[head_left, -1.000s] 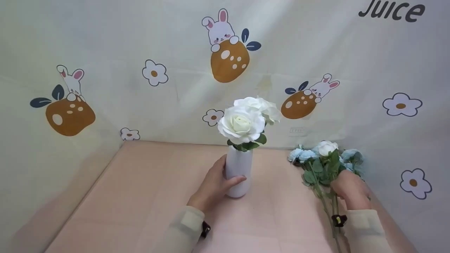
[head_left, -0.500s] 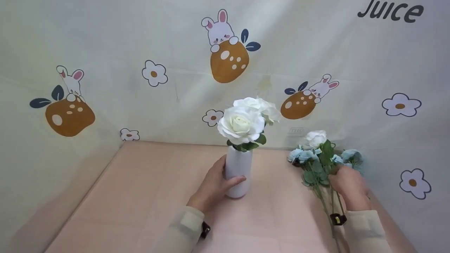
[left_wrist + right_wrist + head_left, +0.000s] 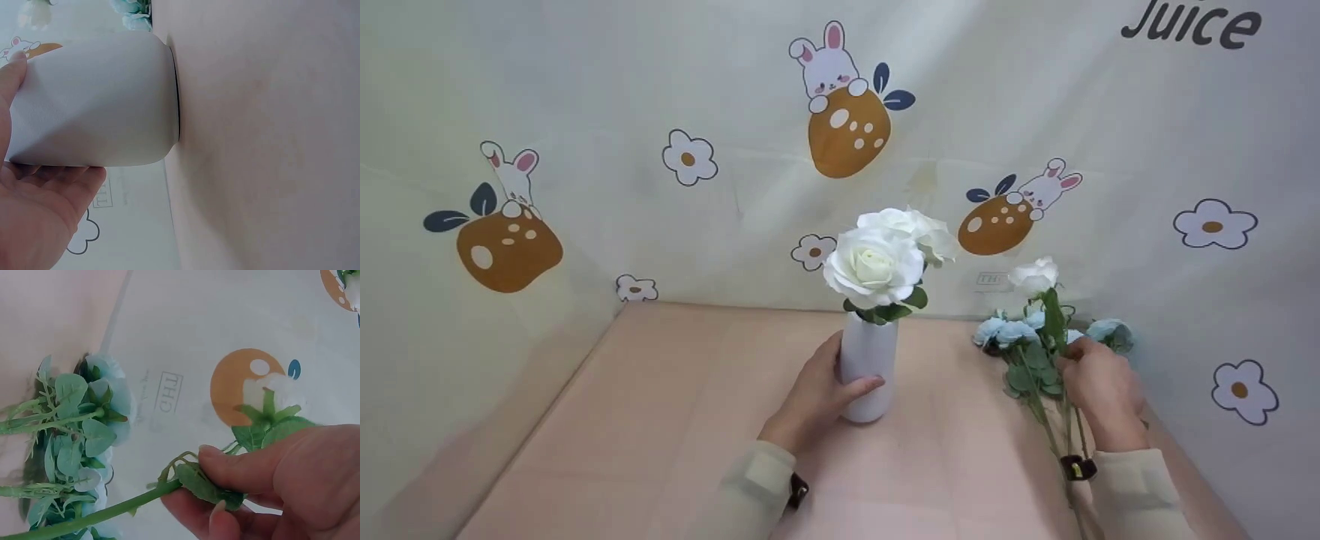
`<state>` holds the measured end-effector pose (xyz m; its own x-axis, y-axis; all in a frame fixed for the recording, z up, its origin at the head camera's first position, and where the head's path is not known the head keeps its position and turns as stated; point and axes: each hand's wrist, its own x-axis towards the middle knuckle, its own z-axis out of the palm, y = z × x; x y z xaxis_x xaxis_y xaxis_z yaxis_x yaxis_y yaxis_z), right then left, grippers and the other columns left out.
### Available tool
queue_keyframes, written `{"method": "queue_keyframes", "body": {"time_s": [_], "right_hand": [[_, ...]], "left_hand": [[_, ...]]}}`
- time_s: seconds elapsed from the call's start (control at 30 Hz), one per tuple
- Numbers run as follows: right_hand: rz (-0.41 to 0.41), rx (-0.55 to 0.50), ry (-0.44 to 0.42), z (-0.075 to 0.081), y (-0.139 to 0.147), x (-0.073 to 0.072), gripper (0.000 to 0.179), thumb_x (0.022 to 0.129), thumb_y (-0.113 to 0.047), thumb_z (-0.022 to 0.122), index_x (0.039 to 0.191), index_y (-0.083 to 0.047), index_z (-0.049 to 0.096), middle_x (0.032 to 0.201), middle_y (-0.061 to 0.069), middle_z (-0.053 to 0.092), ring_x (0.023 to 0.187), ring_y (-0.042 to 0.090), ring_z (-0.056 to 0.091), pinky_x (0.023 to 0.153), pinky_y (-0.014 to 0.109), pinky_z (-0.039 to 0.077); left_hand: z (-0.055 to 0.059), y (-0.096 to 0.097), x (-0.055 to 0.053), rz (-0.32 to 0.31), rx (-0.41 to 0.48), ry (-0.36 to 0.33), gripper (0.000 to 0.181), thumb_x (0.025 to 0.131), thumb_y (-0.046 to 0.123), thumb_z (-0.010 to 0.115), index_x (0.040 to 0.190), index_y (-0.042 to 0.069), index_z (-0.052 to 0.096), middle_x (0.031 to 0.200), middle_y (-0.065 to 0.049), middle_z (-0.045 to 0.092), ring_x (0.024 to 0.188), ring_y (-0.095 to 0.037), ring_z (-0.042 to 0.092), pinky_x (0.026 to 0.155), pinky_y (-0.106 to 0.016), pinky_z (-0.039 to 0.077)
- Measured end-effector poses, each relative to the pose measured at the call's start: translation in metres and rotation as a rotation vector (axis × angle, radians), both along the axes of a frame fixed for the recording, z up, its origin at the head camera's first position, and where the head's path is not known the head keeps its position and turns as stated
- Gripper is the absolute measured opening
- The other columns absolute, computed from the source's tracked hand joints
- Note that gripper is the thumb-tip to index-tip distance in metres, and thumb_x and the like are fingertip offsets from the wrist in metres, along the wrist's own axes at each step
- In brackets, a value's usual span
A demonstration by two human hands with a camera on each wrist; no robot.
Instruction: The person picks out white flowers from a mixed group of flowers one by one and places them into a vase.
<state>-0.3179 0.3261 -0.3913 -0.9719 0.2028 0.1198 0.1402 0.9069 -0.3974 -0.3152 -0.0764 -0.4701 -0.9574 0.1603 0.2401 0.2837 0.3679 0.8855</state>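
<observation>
Upright on the table stands a white vase [image 3: 870, 360], two white roses [image 3: 875, 262] filling its mouth. My left hand [image 3: 821, 394] grips it from the left, thumb across the front; the left wrist view shows the vase [image 3: 95, 101] between thumb and fingers. At the right, my right hand [image 3: 1102, 386] pinches the stem of a white rose [image 3: 1033, 277]. In the right wrist view thumb and fingers close on the green stem [image 3: 112, 512] and a leaf, just below the white bloom [image 3: 275, 394]. Blue flowers [image 3: 1005, 330] lie under and beside that hand.
The pink tabletop [image 3: 660, 390] meets a pale curtain [image 3: 735, 75] printed with rabbits, orange fruit and flowers. Long stems [image 3: 1046, 427] of the blue flowers run toward the table's front at the right.
My right hand has raised the white rose off the blue flowers, up and slightly left. My left hand stays still on the vase.
</observation>
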Motion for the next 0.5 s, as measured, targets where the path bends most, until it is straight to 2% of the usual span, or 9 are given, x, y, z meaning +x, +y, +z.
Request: {"method": "queue_keyframes", "body": {"time_s": [0.13,0.27,0.37,0.5], "right_hand": [[-0.001,-0.027,0.051,0.001,-0.004,0.002,0.035,0.112,-0.03,0.059,0.136,-0.007,0.068,0.126,0.028,0.074,0.089,0.04,0.072,0.064,0.047,0.054],[0.013,-0.037,0.145,0.001,-0.009,0.004,0.033,0.112,-0.028,0.06,0.134,-0.006,0.069,0.119,0.026,0.077,0.075,0.031,0.069,0.057,0.043,0.05],[0.015,-0.033,0.208,0.0,-0.013,0.005,0.032,0.111,-0.029,0.063,0.132,-0.005,0.07,0.114,0.025,0.078,0.071,0.03,0.068,0.056,0.043,0.05],[-0.01,-0.036,0.237,0.0,-0.016,0.004,0.034,0.111,-0.03,0.065,0.131,-0.003,0.07,0.11,0.025,0.076,0.074,0.033,0.068,0.058,0.047,0.051]], "left_hand": [[0.0,0.001,0.0,0.003,-0.001,-0.008,0.095,0.093,0.048,0.088,0.167,0.014,0.04,0.161,-0.008,0.057,0.149,-0.031,0.056,0.129,-0.06,0.043],[0.0,0.001,0.0,0.001,0.0,-0.007,0.094,0.093,0.047,0.088,0.167,0.014,0.04,0.162,-0.008,0.056,0.15,-0.031,0.056,0.129,-0.061,0.042],[0.0,0.001,0.001,0.0,-0.002,-0.005,0.094,0.093,0.047,0.088,0.167,0.015,0.039,0.162,-0.008,0.056,0.15,-0.031,0.056,0.129,-0.06,0.042],[0.001,0.001,0.002,-0.002,-0.002,-0.009,0.095,0.093,0.048,0.088,0.167,0.016,0.039,0.163,-0.007,0.055,0.151,-0.031,0.055,0.13,-0.061,0.042]]}}
